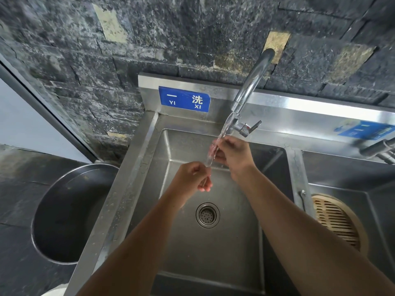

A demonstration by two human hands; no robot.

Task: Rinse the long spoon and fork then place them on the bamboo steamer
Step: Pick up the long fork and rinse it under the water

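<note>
Head cam: my left hand pinches the utensil low, right hand fingers closed round its top under the tap. Spoon or fork, can't tell. Long axis runs up-right; steamer sits right, nearer my right hand

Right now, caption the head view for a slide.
Both hands, left hand and right hand, rinse a long utensil under the faucet; bamboo steamer waits.

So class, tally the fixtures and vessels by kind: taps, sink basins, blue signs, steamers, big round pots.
Taps: 2
Basins: 2
Blue signs: 2
Steamers: 1
Pots: 1
Total: 8
</note>
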